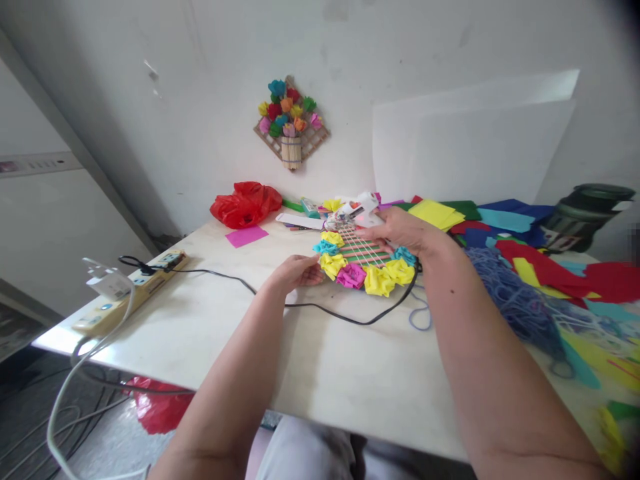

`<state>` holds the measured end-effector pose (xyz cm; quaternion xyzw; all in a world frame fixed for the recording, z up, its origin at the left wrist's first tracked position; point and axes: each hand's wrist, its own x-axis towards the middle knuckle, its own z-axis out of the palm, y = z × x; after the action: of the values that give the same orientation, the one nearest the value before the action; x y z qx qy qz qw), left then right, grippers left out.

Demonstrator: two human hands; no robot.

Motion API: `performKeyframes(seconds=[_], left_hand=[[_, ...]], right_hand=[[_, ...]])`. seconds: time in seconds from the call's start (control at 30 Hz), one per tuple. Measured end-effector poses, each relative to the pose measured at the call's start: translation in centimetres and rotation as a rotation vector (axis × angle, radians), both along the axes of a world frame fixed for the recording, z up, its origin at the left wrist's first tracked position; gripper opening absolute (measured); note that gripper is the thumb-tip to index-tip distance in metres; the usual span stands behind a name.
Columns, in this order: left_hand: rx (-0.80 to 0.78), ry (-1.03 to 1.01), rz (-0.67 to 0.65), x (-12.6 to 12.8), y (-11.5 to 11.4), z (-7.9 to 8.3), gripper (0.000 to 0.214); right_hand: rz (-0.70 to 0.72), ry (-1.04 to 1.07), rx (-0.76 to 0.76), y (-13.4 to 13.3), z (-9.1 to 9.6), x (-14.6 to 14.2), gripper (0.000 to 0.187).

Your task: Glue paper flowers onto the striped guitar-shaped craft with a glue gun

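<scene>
A small lattice frame of sticks [363, 250] lies on the white table [320, 360], ringed with yellow, pink and teal paper flowers [379, 279]. My left hand [296, 272] pinches the frame's left edge beside a yellow flower. My right hand [403, 230] is closed round a white glue gun [356, 208], whose tip points down at the lattice's upper part. The gun's black cable [345, 317] runs across the table in front of the frame.
A power strip [135, 287] with plugs lies at the table's left edge. A red plastic bag [246, 203] and a pink paper square [246, 235] sit at the back. Coloured paper sheets [530, 260] and blue yarn [510, 297] cover the right side. A similar flower craft [291, 123] hangs on the wall.
</scene>
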<state>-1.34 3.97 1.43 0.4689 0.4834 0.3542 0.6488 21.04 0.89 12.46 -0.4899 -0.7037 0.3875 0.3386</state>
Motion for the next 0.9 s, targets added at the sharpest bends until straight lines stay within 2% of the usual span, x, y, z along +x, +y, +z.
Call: performKeyframes(seconds=[0.3, 0.5, 0.6, 0.77, 0.9], left_hand=[[0.110, 0.010, 0.016, 0.2, 0.1, -0.3, 0.030], [0.201, 0.040, 0.019, 0.0, 0.0, -0.1, 0.035], [0.222, 0.112, 0.155, -0.1, 0.0, 0.1, 0.039], [0.249, 0.132, 0.354, -0.1, 0.0, 0.4, 0.038], [0.426, 0.153, 0.510, 0.4, -0.2, 0.9, 0.038]], right_hand=[[0.041, 0.021, 0.043, 0.0, 0.1, 0.3, 0.032], [0.070, 0.150, 0.062, -0.1, -0.1, 0.2, 0.028], [0.025, 0.225, 0.083, 0.3, -0.6, 0.3, 0.029], [-0.125, 0.333, 0.161, 1.2, -1.7, 0.3, 0.031], [-0.195, 0.462, 0.216, 1.7, -2.4, -0.1, 0.031]])
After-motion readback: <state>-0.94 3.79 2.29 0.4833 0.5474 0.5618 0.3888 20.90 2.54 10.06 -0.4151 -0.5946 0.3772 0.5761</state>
